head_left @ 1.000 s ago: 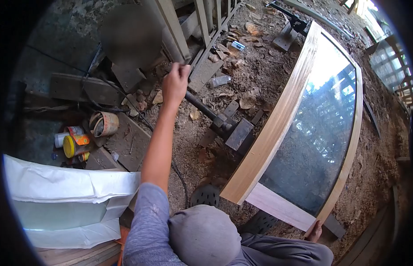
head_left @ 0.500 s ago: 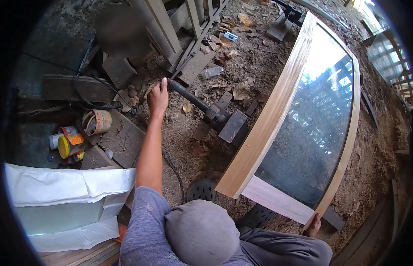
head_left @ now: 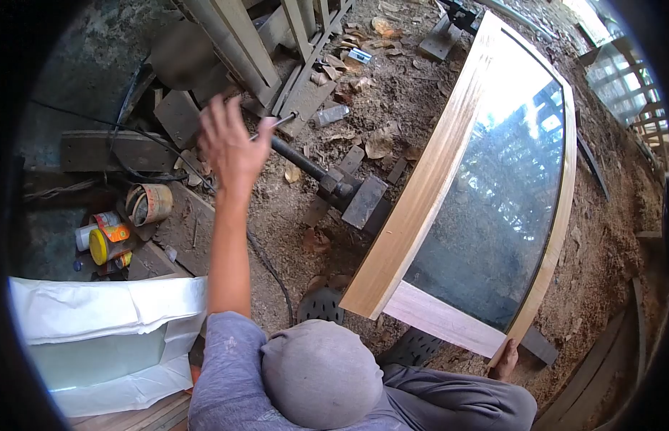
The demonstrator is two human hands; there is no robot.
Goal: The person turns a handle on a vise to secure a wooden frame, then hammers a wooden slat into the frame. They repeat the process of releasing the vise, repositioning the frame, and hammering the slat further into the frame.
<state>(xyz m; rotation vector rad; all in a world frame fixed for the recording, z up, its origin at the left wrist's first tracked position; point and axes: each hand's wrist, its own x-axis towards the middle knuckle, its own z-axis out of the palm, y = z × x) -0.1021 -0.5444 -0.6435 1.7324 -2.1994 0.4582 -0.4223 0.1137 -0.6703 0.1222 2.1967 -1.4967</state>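
1. Head view: left hand [head_left: 230, 144] is raised with fingers spread, its grip released, just beside a thin rod [head_left: 273, 126] over the clamp bar [head_left: 306, 165].
2. Right hand [head_left: 505, 363] steadies the upright glazed frame [head_left: 421, 194] at its bottom corner (grip unclear); it looks heavy, stiff and fragile, best held by the wood.

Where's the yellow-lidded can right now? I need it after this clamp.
In the head view, the yellow-lidded can lies at far left on the ground, among small containers below the tape roll, above the white sheet.
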